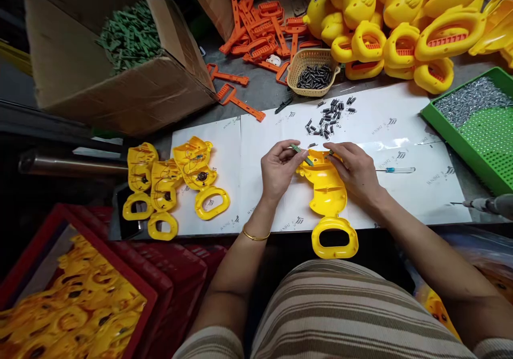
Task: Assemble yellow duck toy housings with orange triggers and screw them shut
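A yellow plastic half-shell (326,185) with a ring handle lies hollow side up on the white sheet (276,209), its handle over the table's front edge. At its upper left, my left hand (278,169) pinches a small green plastic part (308,160). My right hand (355,169) is at the shell's upper right, fingertips closed together on a small dark piece (331,153) too small to make out. Black springs (331,114) lie scattered beyond my hands. A screwdriver (396,170) with a blue collar lies right of my right hand.
Yellow shells with wires (164,182) lie left. Behind are a cardboard box (120,92) of green parts, orange parts (260,28), a spring basket (308,89) and yellow duck bodies (360,1). A green screw tray (481,140) and power driver (491,205) are right; a red crate (132,279) is lower left.
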Demonstrator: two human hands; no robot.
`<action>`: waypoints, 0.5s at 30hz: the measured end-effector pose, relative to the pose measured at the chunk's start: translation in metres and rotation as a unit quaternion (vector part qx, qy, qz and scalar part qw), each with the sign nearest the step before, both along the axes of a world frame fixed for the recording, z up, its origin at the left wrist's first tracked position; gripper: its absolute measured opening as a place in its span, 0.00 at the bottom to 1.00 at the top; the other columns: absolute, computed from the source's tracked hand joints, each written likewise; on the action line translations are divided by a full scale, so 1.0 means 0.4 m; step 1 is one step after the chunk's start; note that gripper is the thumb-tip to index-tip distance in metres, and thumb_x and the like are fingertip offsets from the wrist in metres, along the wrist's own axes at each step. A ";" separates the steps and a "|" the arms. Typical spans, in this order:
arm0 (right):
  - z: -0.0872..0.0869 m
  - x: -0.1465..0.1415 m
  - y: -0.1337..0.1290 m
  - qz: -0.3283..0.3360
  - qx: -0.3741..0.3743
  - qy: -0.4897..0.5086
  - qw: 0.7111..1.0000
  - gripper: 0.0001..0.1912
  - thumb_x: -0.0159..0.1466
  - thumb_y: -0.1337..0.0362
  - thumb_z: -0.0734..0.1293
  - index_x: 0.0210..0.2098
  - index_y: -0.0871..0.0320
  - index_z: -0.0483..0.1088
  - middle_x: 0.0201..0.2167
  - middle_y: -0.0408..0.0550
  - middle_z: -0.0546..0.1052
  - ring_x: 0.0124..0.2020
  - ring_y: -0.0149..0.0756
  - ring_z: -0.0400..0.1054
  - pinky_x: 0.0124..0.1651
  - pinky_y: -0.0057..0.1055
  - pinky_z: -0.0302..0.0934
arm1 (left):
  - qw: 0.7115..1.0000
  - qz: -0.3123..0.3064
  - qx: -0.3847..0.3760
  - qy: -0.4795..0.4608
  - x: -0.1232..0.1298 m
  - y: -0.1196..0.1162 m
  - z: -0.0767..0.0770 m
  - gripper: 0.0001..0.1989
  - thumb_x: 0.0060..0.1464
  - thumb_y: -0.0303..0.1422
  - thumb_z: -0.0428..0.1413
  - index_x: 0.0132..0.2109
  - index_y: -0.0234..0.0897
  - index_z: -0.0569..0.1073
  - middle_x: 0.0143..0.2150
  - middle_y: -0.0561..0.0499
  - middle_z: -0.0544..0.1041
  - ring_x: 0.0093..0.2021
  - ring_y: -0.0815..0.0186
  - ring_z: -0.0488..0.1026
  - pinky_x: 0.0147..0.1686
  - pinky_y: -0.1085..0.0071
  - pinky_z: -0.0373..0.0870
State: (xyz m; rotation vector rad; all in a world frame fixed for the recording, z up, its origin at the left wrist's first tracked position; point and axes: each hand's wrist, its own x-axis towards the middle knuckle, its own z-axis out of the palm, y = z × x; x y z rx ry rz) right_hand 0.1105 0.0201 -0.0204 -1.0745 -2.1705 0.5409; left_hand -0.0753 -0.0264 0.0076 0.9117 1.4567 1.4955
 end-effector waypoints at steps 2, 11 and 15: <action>-0.002 0.001 0.000 0.000 -0.001 -0.009 1.000 0.15 0.70 0.63 0.61 0.53 0.56 0.73 0.44 0.52 0.79 0.45 0.41 0.74 0.45 0.36 0.70 | 0.998 0.002 -0.021 -0.054 0.006 0.002 0.003 0.19 0.42 0.37 0.70 0.41 0.35 0.79 0.26 0.56 0.78 0.25 0.76 0.72 0.27 0.81 0.69; 0.089 0.018 -0.038 0.093 0.130 0.058 0.985 0.22 0.66 0.65 0.67 0.60 0.50 0.68 0.52 0.55 0.73 0.53 0.45 0.68 0.53 0.45 0.67 | 0.938 -0.022 -0.148 -0.314 0.034 -0.044 0.057 0.14 0.44 0.35 0.69 0.37 0.35 0.77 0.27 0.56 0.77 0.22 0.79 0.70 0.22 0.85 0.66; 0.110 0.012 -0.051 0.200 0.088 0.138 0.966 0.13 0.67 0.72 0.64 0.48 0.57 0.76 0.42 0.53 0.73 0.43 0.35 0.71 0.42 0.31 0.70 | 0.971 -0.069 -0.142 -0.177 0.055 -0.062 0.064 0.12 0.53 0.40 0.64 0.38 0.35 0.78 0.25 0.56 0.75 0.21 0.77 0.70 0.22 0.82 0.68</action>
